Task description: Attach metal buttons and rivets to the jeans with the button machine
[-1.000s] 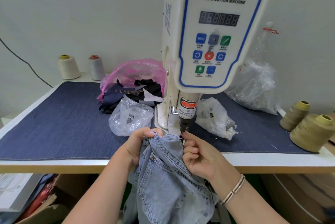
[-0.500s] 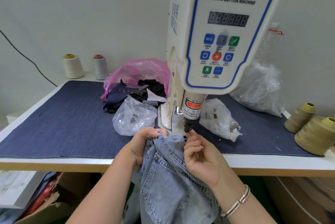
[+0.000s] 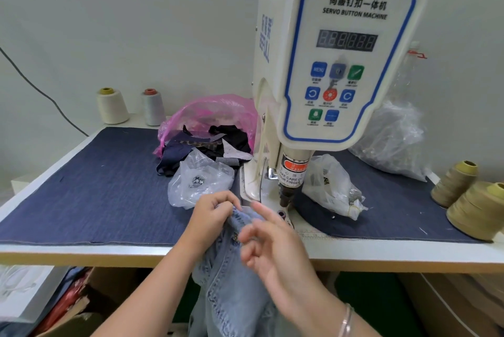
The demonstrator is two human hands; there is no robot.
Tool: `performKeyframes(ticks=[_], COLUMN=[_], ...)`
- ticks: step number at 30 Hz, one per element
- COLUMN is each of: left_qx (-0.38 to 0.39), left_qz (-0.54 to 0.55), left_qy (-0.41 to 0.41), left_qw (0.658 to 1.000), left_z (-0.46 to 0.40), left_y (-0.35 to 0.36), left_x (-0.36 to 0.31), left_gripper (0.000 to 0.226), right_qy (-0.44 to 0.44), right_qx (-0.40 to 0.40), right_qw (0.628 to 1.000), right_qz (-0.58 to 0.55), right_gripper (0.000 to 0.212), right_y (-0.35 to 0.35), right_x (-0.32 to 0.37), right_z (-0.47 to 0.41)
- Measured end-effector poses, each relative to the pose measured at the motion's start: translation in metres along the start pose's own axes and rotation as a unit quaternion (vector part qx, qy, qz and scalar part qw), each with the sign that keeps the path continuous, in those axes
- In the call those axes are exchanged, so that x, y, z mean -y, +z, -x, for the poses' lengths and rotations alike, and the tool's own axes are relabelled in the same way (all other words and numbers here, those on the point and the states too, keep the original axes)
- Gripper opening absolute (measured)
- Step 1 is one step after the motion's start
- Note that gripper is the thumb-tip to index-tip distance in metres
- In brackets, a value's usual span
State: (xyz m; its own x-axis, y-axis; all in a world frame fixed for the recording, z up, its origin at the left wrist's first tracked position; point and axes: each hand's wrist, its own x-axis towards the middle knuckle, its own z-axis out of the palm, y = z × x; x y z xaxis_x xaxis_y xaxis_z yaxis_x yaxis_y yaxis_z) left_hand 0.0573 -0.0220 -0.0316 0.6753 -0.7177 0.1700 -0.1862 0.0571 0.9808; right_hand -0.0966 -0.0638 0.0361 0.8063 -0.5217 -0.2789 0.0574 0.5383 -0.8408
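The white servo button machine [image 3: 338, 64] stands at the middle of the table, its black punch tip [image 3: 285, 199] hanging over the die [image 3: 281, 213]. Light blue jeans [image 3: 231, 287] hang over the table's front edge, their top edge just left of the die. My left hand [image 3: 212, 214] grips the top edge of the jeans with curled fingers. My right hand [image 3: 268, 244] hovers blurred over the denim with fingers loosely spread, holding nothing. A clear bag of metal buttons [image 3: 200, 181] lies left of the machine base.
A second clear bag of hardware [image 3: 332, 186] lies right of the machine. A pink bag with dark fabric scraps [image 3: 207, 129] sits behind. Thread cones stand at the back left [image 3: 111, 105] and far right [image 3: 477, 211]. A dark denim mat [image 3: 95, 186] covers the table.
My right hand has let go of the jeans and opened, lifting off the fabric. The jeans' top edge has slid left, away from under the punch. My left hand keeps its grip.
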Motion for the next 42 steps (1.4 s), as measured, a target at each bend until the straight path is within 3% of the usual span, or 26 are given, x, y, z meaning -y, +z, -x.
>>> performKeyframes(ticks=[2, 5, 8, 11, 18, 24, 29, 32, 34, 36, 38, 40, 42], left_qx=[-0.008, -0.063, -0.047, -0.024, -0.044, -0.045, -0.045, -0.038, -0.035, -0.024, -0.009, 0.000, -0.005], left_qz=[-0.074, -0.140, -0.075, -0.075, -0.096, -0.081, -0.085, -0.088, -0.090, -0.088, -0.081, -0.067, -0.052], left_qy=[0.007, 0.043, 0.009, -0.027, -0.057, -0.082, -0.090, -0.090, -0.085, -0.078, -0.069, -0.060, -0.056], left_qw=[0.997, 0.987, 0.996, 0.997, 0.993, 0.992, 0.991, 0.991, 0.992, 0.993, 0.994, 0.996, 0.997], left_z=[0.003, 0.002, 0.002, 0.003, 0.000, -0.002, -0.004, -0.004, -0.004, -0.004, -0.002, 0.000, 0.001], left_y=[0.002, 0.006, 0.002, -0.001, 0.000, -0.001, -0.002, -0.002, -0.003, -0.003, -0.003, -0.004, -0.004], left_x=[0.007, 0.009, 0.013, 0.013, 0.006, 0.006, 0.007, 0.008, 0.008, 0.008, 0.008, 0.008, 0.006], left_gripper=[0.022, 0.021, 0.014, 0.010, 0.015, 0.025, 0.018, 0.014, 0.011, 0.010, 0.008, 0.007, 0.007], right_qy=[-0.135, -0.255, -0.226, -0.174, -0.186, -0.220, -0.235, -0.239, -0.236, -0.225, -0.223, -0.247, -0.299], right_qx=[0.022, 0.019, 0.022, 0.034, 0.075, 0.048, 0.045, 0.048, 0.045, 0.036, 0.024, -0.001, -0.025], right_qw=[0.966, 0.866, 0.764, 0.674, 0.601, 0.535, 0.501, 0.504, 0.531, 0.588, 0.670, 0.748, 0.801], right_qz=[0.219, 0.431, 0.605, 0.717, 0.774, 0.814, 0.832, 0.829, 0.813, 0.776, 0.708, 0.616, 0.518], right_gripper=[0.029, 0.022, 0.024, 0.026, 0.030, 0.025, 0.023, 0.024, 0.021, 0.017, 0.012, 0.005, 0.010], right_y=[0.019, 0.045, 0.058, 0.062, 0.068, 0.074, 0.075, 0.074, 0.073, 0.071, 0.067, 0.063, 0.058], right_x=[-0.003, 0.001, 0.005, 0.001, -0.006, -0.014, -0.015, -0.015, -0.014, -0.013, -0.010, -0.006, -0.003], right_z=[-0.014, -0.057, -0.116, -0.156, -0.174, -0.186, -0.192, -0.192, -0.191, -0.186, -0.178, -0.164, -0.142])
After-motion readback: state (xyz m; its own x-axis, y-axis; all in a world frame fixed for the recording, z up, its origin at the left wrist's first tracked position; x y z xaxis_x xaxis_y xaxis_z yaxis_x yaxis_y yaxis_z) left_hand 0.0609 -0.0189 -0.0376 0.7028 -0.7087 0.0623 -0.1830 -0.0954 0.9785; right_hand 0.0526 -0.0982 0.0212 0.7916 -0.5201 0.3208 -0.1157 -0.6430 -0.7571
